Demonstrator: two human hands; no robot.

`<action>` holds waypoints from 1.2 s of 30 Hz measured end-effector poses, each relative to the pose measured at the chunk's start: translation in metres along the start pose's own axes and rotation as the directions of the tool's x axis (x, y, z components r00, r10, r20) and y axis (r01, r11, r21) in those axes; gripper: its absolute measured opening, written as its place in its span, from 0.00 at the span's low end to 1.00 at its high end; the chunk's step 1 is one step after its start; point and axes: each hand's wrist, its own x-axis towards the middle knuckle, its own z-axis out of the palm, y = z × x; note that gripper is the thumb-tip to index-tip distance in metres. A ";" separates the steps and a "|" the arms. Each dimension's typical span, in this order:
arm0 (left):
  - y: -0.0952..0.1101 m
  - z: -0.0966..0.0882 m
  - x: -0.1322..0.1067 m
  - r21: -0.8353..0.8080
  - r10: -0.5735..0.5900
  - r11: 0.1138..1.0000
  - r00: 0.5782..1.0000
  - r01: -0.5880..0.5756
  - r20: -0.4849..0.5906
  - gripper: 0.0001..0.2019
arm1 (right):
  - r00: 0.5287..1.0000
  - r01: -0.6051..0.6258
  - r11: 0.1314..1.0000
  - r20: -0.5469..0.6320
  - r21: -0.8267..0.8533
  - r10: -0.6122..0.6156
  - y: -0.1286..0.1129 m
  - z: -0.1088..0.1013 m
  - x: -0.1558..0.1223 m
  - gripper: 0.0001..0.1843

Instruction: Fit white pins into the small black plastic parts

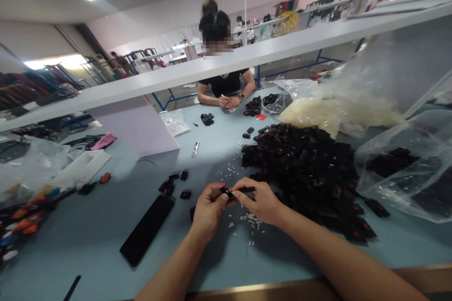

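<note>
In the head view, my left hand point(208, 209) is closed on a small black piece point(225, 191), pinched between thumb and fingers. My right hand point(261, 201) grips a slim black pen-like tool point(250, 189), its tip end meeting the piece at my left fingertips. Exact contact there is too small to make out. Tiny white tube-like bits point(251, 218) lie scattered below and beyond my hands. Right of them rises a large heap of black pieces with red marks point(303, 164). A few similar black pieces point(185, 194) rest left of my left hand.
A black phone-like slab point(147, 230) lies to the left. Thread snips point(195, 149) lie farther back. A raised white shelf point(197, 69) crosses the table, with a co-worker point(226, 84) seated beyond. Clear plastic bags point(409, 164) stand right; orange and black parts point(26, 223) lie far left.
</note>
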 end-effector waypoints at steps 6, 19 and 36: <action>0.001 0.000 0.000 0.001 0.006 1.000 1.000 -0.006 -0.005 0.15 | 0.998 0.066 0.997 -0.007 -0.050 -0.067 0.000 0.000 0.000 0.07; -0.004 -0.004 0.002 0.052 0.003 0.999 1.000 -0.002 -0.016 0.16 | 0.998 0.055 0.998 -0.031 -0.022 -0.056 0.002 0.004 0.001 0.06; -0.001 -0.002 0.001 0.010 0.024 1.000 1.000 -0.024 0.015 0.16 | 0.986 -0.164 0.974 0.016 0.157 0.164 -0.003 0.002 0.000 0.11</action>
